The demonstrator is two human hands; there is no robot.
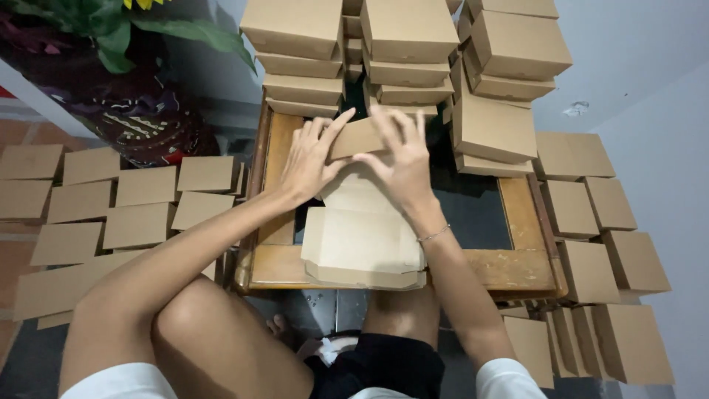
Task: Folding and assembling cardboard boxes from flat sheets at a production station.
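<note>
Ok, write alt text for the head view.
Both hands, left hand and right hand, fold a flap of a flat cardboard box on a small wooden table. Finished boxes are stacked behind; flat blanks cover the floor at left.

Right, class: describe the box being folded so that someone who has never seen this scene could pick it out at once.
Find the low wooden table with a dark glass top, stacked at the back with finished boxes. At its front edge lies the half-folded cardboard box, under the left hand and right hand. Unlike its closed neighbours, it lies open, one flap raised between the hands.
</note>
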